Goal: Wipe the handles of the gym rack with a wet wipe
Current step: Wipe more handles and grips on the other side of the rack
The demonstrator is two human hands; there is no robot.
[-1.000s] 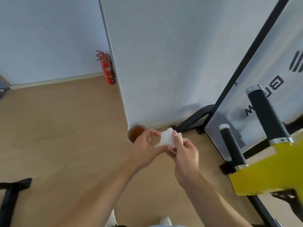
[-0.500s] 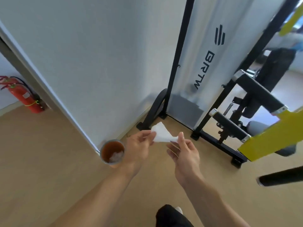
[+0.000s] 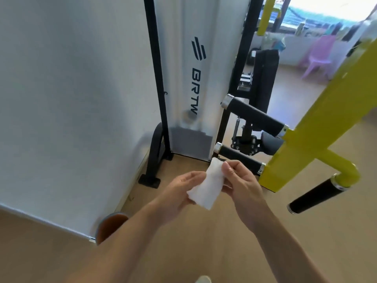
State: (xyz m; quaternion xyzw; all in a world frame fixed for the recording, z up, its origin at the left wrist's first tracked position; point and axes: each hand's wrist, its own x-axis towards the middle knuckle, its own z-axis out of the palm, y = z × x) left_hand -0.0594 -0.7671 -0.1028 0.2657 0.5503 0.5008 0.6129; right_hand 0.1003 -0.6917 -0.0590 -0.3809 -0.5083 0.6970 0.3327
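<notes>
1. Wet wipe (image 3: 206,185): white, folded, centre frame, above bare floor.
2. Left hand (image 3: 177,193) pinches its 9 o'clock edge; right hand (image 3: 240,184) pinches its 1 o'clock corner.
3. Nearest handle (image 3: 238,159): 1 o'clock, just beyond the wipe.
4. Upper handle (image 3: 255,116), lower-right handle (image 3: 318,196): apart, unobstructed.
5. Orange cup (image 3: 110,225): 7 o'clock, beside wall edge.

Count at this moment: black foam-grip handles on the yellow rack, three: upper (image 3: 254,117), middle (image 3: 238,159), lower right (image 3: 316,196). White wet wipe (image 3: 205,185), one. Hands, two: left (image 3: 177,196), right (image 3: 239,183). Brown cup (image 3: 110,225) on floor, one. Pink chair (image 3: 318,56), one.
</notes>
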